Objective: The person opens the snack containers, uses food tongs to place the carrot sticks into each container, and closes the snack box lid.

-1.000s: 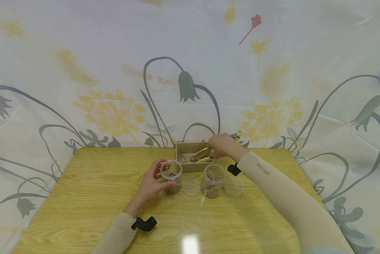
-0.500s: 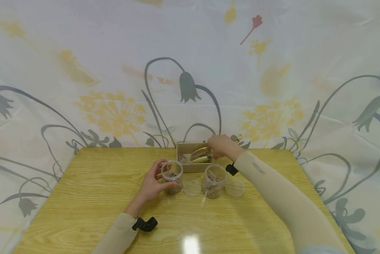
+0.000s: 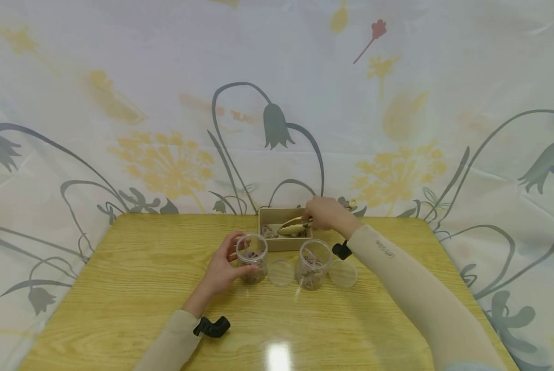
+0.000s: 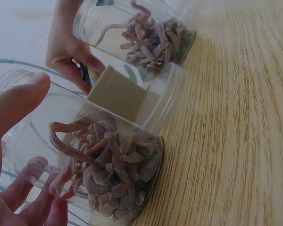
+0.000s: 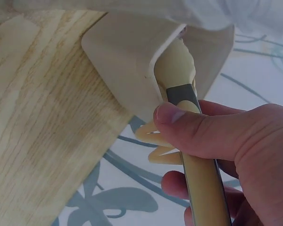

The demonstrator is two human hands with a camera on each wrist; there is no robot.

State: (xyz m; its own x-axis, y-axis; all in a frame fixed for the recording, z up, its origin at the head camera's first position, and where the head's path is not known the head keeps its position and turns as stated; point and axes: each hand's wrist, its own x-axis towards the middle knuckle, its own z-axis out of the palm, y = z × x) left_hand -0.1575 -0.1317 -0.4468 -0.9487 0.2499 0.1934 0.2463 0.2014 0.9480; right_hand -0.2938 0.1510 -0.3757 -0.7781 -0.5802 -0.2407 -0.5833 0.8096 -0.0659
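Observation:
My left hand point(image 3: 219, 270) holds the left clear plastic jar point(image 3: 253, 273), thumb on the near side and fingers round the far side. In the left wrist view, brownish, dusted, twisted strips point(image 4: 113, 165) fill its lower part; the jar is uncapped. My right hand point(image 3: 329, 214) grips a pair of tongs point(image 5: 200, 174) with cream tips and handle inlays. The tong tips reach down into a beige rectangular box point(image 3: 277, 244), where more strips point(image 3: 269, 232) lie. What the tips pinch, if anything, is hidden.
A second uncapped jar point(image 3: 310, 275) with similar strips stands right of the left one. One clear round lid point(image 3: 281, 273) lies between the jars, another lid point(image 3: 343, 274) right of the second. Behind the wooden table point(image 3: 142, 288) hangs a patterned cloth point(image 3: 166, 103).
The tongs have shifted inside the box, and their tips, spread apart a second ago, now look closer together. My left hand and the jars have stayed in place.

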